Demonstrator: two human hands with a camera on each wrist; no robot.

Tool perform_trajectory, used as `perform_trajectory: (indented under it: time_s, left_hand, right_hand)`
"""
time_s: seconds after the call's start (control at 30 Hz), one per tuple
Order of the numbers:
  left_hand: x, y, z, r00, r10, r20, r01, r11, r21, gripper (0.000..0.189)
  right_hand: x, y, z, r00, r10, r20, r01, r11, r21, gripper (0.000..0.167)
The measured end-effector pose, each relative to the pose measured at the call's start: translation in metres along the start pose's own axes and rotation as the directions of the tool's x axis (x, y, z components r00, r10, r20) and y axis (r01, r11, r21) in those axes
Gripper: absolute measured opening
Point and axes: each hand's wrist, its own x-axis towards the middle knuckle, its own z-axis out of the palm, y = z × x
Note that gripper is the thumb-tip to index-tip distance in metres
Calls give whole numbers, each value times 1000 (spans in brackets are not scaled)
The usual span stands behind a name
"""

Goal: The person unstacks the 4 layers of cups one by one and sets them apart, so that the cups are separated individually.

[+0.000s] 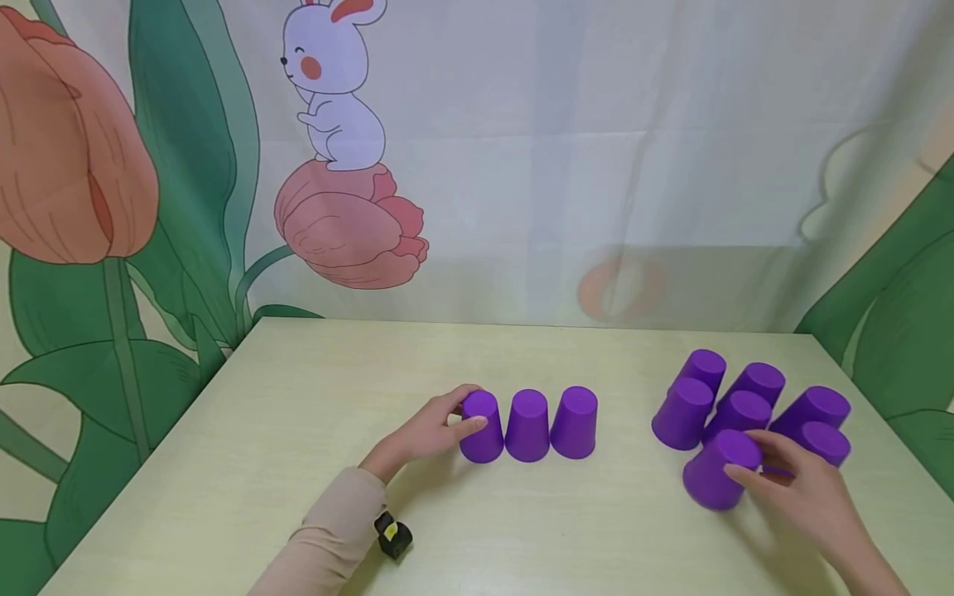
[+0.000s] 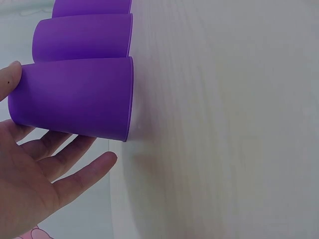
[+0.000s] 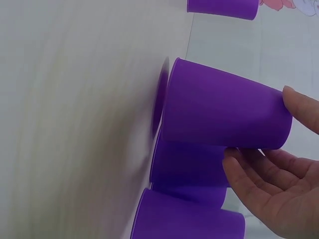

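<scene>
Three purple cups stand upside down in a row near the middle of the table. My left hand (image 1: 432, 426) holds the leftmost cup (image 1: 483, 430), thumb on its near side and fingers round the far side. Beside it are the middle cup (image 1: 527, 429) and the right-hand cup (image 1: 575, 424). At the right, my right hand (image 1: 808, 488) pinches another upside-down purple cup (image 1: 714, 476) near its closed end. In the right wrist view this cup (image 3: 224, 107) has its rim close over the table, with a purple reflection beside the rim.
Several more upside-down purple cups (image 1: 681, 414) stand grouped behind and beside my right hand. A small black device (image 1: 393, 536) with a yellow mark is by my left sleeve. The pale table (image 1: 522, 530) ends at a printed curtain (image 1: 507, 207) with a rabbit and flowers.
</scene>
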Motion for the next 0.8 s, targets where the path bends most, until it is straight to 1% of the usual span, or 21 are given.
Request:
perform_trajectory:
  time_s: [0.13,0.17,0.23,0.4,0.57,0.63,0.67,0.8]
  left_hand:
    - [8,-21,5,1000,4,-10,-4,1000,8,38]
    - [9,-24,6,1000,7,-11,-7,1000,10,38]
    - [10,-28,6,1000,7,-11,-7,1000,13,38]
    - [10,-30,7,1000,2,-10,-2,1000,2,40]
    - [10,-30,7,1000,-6,-15,6,1000,7,39]
    - [10,-27,7,1000,-7,-17,7,1000,8,39]
    - [9,-24,6,1000,-7,-16,8,1000,7,39]
    - [1,-3,1,1000,6,-1,-6,1000,4,36]
  right_hand:
    - [-5,1,-5,1000,19,11,-18,1000,-15,57]
    - [-5,2,-6,1000,26,14,-26,999,-18,58]
    - [-7,4,-8,999,43,21,-43,999,-19,60]
    - [-10,11,-12,998,60,17,-60,998,-22,60]
    - [-13,17,-15,997,71,5,-71,997,-24,57]
    - [-14,19,-15,997,80,3,-80,996,-30,58]
    - [-14,20,-16,997,83,1,-83,996,-35,58]
    - [-17,23,-17,995,97,-6,-97,994,-44,57]
